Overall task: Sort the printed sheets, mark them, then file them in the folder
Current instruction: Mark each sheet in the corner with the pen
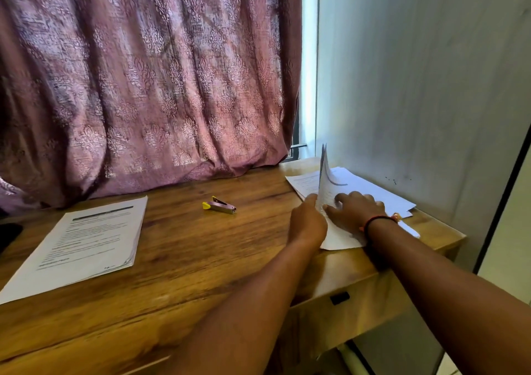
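Note:
A loose pile of printed sheets (pixel 370 186) lies at the desk's right end by the wall. My left hand (pixel 307 224) pinches the near edge of one sheet (pixel 324 173) and holds it raised on edge above the pile. My right hand (pixel 357 206), with a red band on its wrist, rests with spread fingers flat on the sheets underneath. A second stack of printed sheets (pixel 86 239) lies flat at the left of the desk. No folder is visible.
A small stapler (pixel 219 205) with a yellow tip lies mid-desk on the wooden desk (pixel 201 259). A patterned mauve curtain (pixel 143 87) hangs behind it. A pale wall (pixel 416 102) bounds the right side. A dark object (pixel 8 235) shows at the left edge.

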